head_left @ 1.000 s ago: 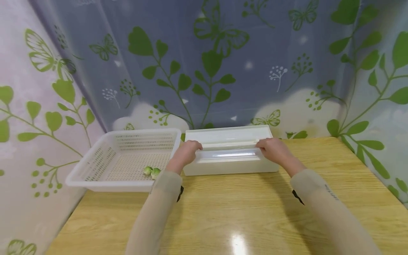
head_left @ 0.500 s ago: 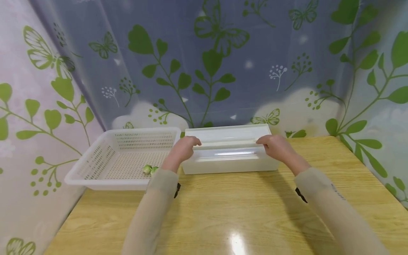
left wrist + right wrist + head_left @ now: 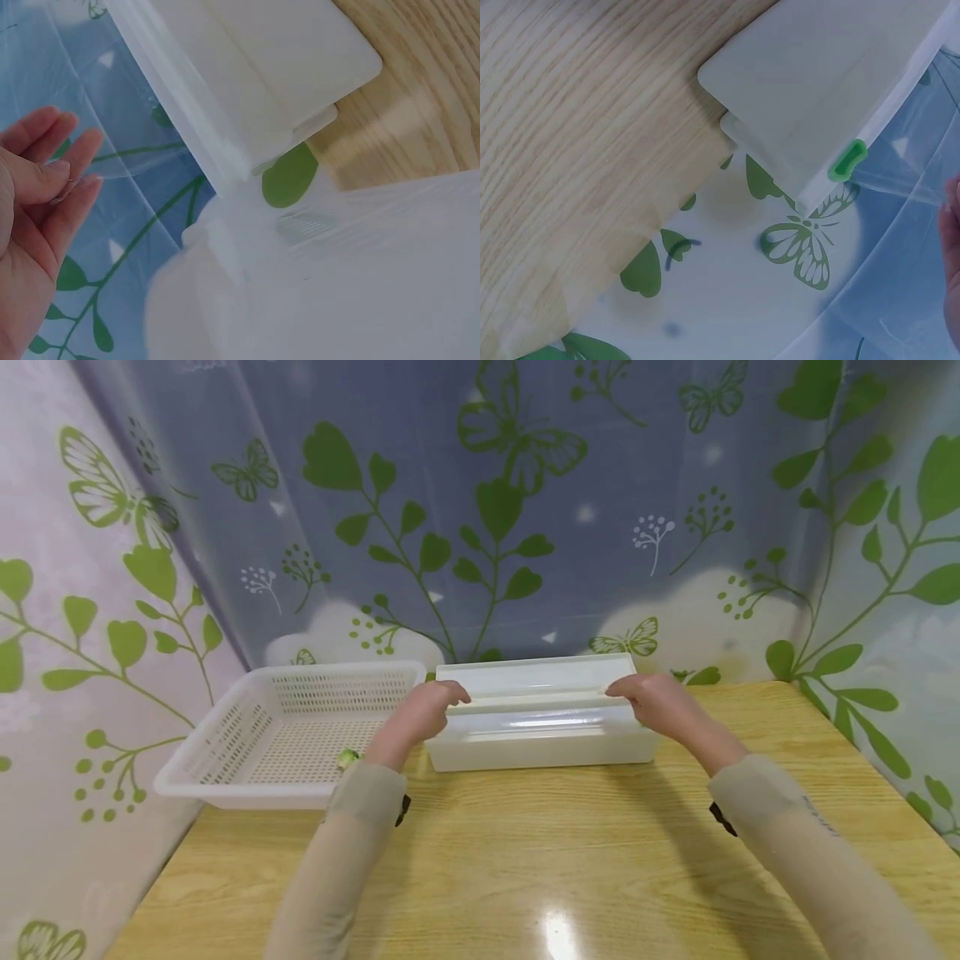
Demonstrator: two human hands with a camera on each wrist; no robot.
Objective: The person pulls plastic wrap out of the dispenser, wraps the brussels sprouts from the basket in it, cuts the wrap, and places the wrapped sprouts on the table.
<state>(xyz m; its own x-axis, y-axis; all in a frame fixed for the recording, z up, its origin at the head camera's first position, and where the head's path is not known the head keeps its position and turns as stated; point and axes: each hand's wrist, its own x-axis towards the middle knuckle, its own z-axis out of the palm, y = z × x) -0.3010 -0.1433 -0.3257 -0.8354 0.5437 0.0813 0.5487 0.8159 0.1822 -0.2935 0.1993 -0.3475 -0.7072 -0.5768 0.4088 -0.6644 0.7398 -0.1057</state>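
Observation:
A long white cling film dispenser [image 3: 543, 752] stands on the table with its lid raised at the back. Clear cling film [image 3: 146, 161] stretches from it toward my left hand [image 3: 418, 718], whose thumb and fingertips pinch the film's edge at the left end. At the right end, my right hand [image 3: 663, 706] pinches the film's other corner; the right wrist view catches only part of this hand at its edge. A green slide cutter [image 3: 848, 160] sits on the dispenser's edge in that view.
To the left is a white perforated plastic basket [image 3: 258, 791] with a small green sprout-like vegetable [image 3: 347, 758] inside, partly behind my left sleeve. A patterned curtain [image 3: 570, 527] hangs behind the wooden table [image 3: 510, 852].
My hands have drifted slightly apart and up, left hand leftward and right hand rightward, both still pinching the film. A second green vegetable in the basket is now hidden behind my left arm.

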